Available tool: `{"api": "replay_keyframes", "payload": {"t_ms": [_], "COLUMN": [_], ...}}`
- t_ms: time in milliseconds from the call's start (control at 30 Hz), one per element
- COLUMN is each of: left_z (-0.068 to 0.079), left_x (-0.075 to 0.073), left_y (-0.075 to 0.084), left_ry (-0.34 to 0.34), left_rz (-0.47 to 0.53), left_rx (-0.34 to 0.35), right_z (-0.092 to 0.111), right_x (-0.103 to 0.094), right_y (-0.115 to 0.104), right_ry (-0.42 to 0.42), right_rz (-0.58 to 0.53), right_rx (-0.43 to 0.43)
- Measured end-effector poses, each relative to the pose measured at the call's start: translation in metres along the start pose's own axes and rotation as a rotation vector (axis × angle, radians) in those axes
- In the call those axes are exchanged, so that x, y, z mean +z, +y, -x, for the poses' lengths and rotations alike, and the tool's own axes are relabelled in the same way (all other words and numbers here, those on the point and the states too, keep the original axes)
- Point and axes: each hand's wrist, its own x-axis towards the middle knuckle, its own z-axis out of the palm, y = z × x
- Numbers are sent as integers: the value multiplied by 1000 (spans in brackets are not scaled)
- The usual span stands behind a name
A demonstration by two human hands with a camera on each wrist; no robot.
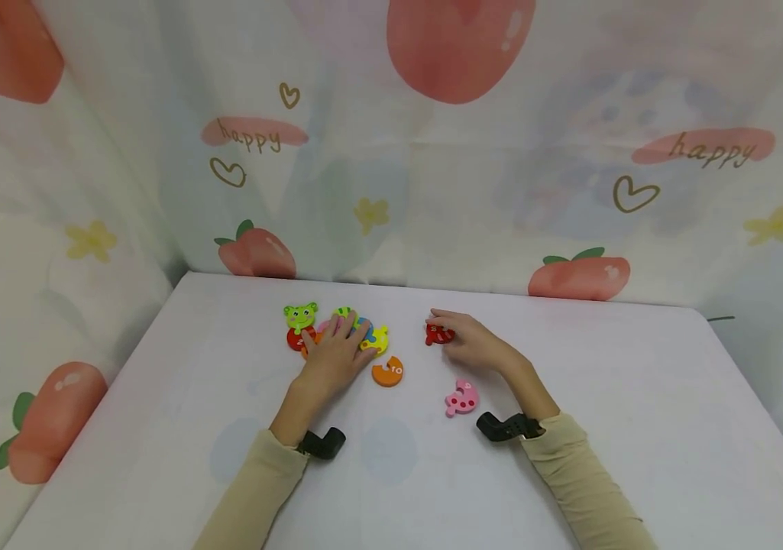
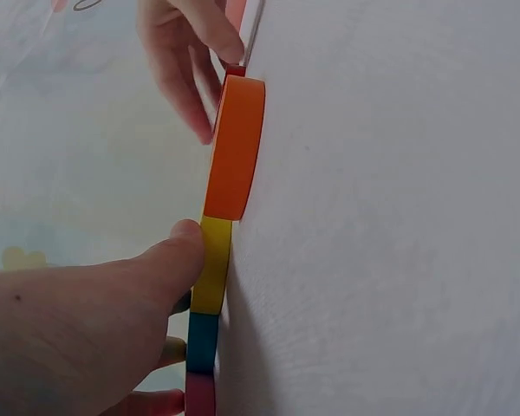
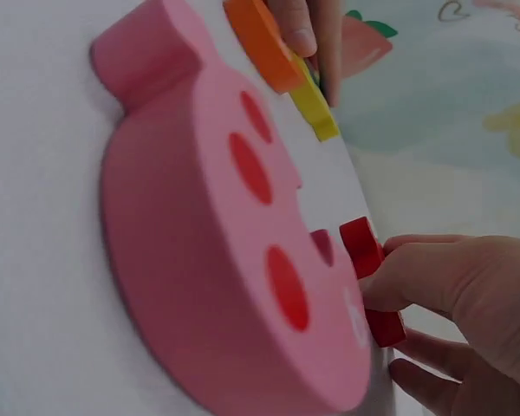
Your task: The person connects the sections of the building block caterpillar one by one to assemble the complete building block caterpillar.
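Pale curtains printed with peaches, hearts and the word "happy" hung behind and to the left of a white-covered worktop [image 1: 604, 367]. On it, a person in tan sleeves [image 1: 253, 493] worked with flat, colourful, number-marked puzzle pieces.

The left hand [image 1: 331, 359] lay palm down with its fingers spread over a cluster of pieces, covering part of it. Beyond the hand's left edge sat a green frog-faced piece [image 1: 300, 315], with a red numbered piece [image 1: 297, 341] against its near side. Around the fingertips showed a green striped piece [image 1: 344, 312] and a blue piece [image 1: 367, 328]; a yellow piece [image 1: 379, 341] emerged to their right. Just beside this hand, on its right and nearer the person, an orange piece marked 10 [image 1: 389, 373] lay flat and apart.

To the right, across a gap, the right hand [image 1: 480, 342] pinched a red striped piece [image 1: 438, 334] between thumb and fingers, the piece at the hand's left end. Nearer the person, below that hand and clear of it, lay a pink piece with red spots [image 1: 462, 399].
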Motion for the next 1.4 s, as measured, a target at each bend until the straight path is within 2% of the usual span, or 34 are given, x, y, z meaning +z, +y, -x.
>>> {"api": "replay_keyframes", "payload": {"t_ms": [300, 433, 667, 867, 1100, 1167, 1300, 1400], "left_z": [3, 3, 2, 1, 0, 0, 1, 1], "left_x": [1, 2, 4, 6, 7, 7, 6, 6], "left_y": [1, 1, 1, 0, 1, 1, 2, 2], "left_ry": [6, 5, 3, 13, 19, 18, 13, 12], "left_rz": [-4, -6, -15, -8, -18, -20, -23, -22], "left_rx": [-1, -2, -4, -2, 2, 1, 1, -1], "right_z": [2, 4, 3, 4, 6, 7, 11, 13], "right_x": [4, 5, 6, 7, 12, 11, 2, -5], "right_y": [-5, -8, -14, -16, -25, -29, -35, -36], "right_ry": [39, 58, 139, 159, 264, 243, 171, 174], "right_rz": [88, 119, 200, 224, 333, 339, 256, 214], "right_rx": [28, 65, 154, 175, 298, 323, 360, 338]}}
